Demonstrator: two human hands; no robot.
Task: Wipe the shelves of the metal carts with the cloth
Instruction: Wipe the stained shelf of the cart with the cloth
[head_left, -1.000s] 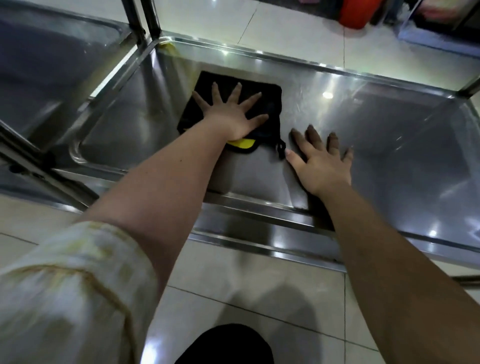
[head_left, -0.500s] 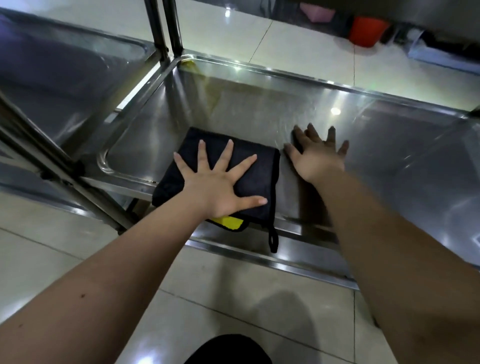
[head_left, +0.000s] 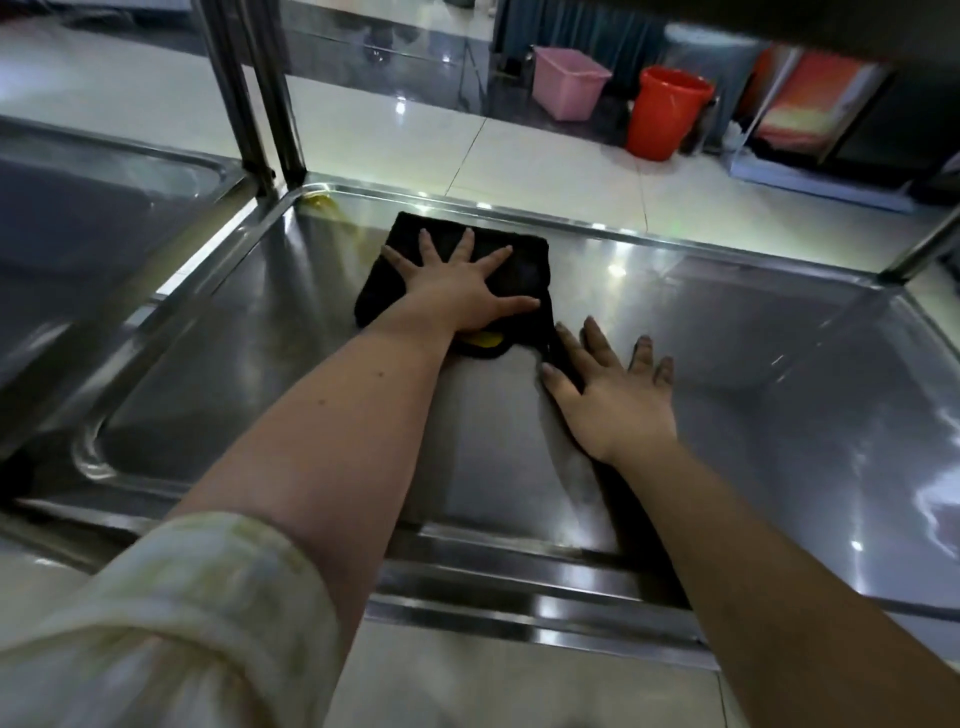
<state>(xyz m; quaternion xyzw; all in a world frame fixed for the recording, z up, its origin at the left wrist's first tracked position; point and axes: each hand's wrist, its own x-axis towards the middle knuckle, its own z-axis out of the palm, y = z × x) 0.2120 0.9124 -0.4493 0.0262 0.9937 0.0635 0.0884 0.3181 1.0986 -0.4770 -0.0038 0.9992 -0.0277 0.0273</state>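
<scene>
— Whereabouts for the black cloth (head_left: 527, 273)?
— Flat on the metal cart shelf (head_left: 753, 338), close to the far rim, toward the left corner, with a yellow edge showing at the near side.
— And the left hand (head_left: 457, 296)?
— Spread wide, pressing down on that cloth, gripping nothing.
— Right hand (head_left: 613, 395)?
— Flat on bare steel just beside the cloth, fingers straight.
— Beyond?
— On the floor, a pink bin (head_left: 569, 83) beside an orange bucket (head_left: 667, 111).
</scene>
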